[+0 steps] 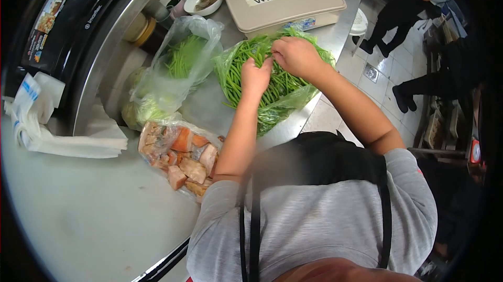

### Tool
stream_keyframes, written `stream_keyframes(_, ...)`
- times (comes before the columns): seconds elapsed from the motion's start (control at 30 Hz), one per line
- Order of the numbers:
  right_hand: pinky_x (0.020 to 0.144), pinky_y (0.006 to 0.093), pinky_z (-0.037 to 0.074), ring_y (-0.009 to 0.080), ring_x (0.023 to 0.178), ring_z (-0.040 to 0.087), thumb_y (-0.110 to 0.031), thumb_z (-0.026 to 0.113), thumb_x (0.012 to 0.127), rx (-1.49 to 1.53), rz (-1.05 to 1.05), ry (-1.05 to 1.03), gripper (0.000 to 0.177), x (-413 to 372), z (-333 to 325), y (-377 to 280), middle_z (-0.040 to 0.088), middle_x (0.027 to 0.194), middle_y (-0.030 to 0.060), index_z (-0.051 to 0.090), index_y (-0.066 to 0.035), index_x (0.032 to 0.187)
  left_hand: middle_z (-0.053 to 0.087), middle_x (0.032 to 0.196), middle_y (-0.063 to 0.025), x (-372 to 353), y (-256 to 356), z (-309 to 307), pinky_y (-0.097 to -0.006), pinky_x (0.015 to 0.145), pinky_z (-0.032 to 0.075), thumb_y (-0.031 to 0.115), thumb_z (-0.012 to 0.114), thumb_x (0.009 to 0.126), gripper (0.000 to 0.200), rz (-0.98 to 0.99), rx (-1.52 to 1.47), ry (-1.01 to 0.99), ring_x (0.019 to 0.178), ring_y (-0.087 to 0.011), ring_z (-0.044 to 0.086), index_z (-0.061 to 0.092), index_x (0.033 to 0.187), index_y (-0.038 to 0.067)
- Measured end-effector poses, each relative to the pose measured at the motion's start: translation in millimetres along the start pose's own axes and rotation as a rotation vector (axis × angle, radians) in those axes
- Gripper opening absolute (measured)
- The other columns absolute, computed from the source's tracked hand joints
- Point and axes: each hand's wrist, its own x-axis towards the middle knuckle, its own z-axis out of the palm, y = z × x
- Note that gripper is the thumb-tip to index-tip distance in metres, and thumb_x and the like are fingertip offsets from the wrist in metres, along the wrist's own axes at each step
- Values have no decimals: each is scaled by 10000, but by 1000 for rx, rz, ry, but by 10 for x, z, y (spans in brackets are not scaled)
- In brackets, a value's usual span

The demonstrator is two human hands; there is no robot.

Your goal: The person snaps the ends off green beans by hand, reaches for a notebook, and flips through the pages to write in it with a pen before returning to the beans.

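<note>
Both my hands are over a large open plastic bag point(296, 105) full of green beans point(272, 90) on the steel counter. My left hand point(257, 76) is closed at the thumb and fingers above the beans. Close against it on the right, my right hand point(294, 55) is pinched, its fingertips near my left thumb. Whatever lies between the fingertips is too small to tell. To the left stands a clear bag point(201, 46) with more green beans point(184, 56) inside.
A lidded beige box point(285, 0) and a white bowl point(203, 1) sit behind. Cut meat in plastic point(186, 159), a leafy vegetable point(152, 109) and white plastic bags point(63, 130) lie left. Two people point(403, 7) in dark clothes stand at the right, beyond a stool point(359, 23).
</note>
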Motion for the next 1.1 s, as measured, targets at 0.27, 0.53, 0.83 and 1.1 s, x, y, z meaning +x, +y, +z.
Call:
stream_keyframes(0.27,588,357,454,270,644,576,-200,476,758,122,445,60,194,-45,304,315,585,661,129,550,-23,726,474,538,10,-118,166,-16,-220,406,305,181,548,776,148,-366,-549,-209,455,-92,417,543,792,34)
stream_keyframes(0.53,606,260,445,140,638,548,-295,471,825,1100,623,-519,302,-282,209,326,586,728,69,573,-10,835,377,521,29,62,143,-181,-228,411,281,228,457,842,133,-404,-1097,-255,458,-100,329,468,835,96)
stream_keyframes(0.83,503,219,365,98,540,440,-196,448,816,1217,685,80,186,-33,276,220,502,634,12,510,-34,750,408,577,21,11,199,-205,-229,443,315,233,473,836,168,-286,-948,-150,493,-100,364,461,888,73)
stream_keyframes(1.1,574,344,440,218,617,539,-305,543,745,112,224,-231,210,-91,597,469,541,706,73,574,-100,769,490,664,-10,-22,83,-318,-248,498,381,218,499,826,171,-287,-770,133,575,-127,459,500,824,47)
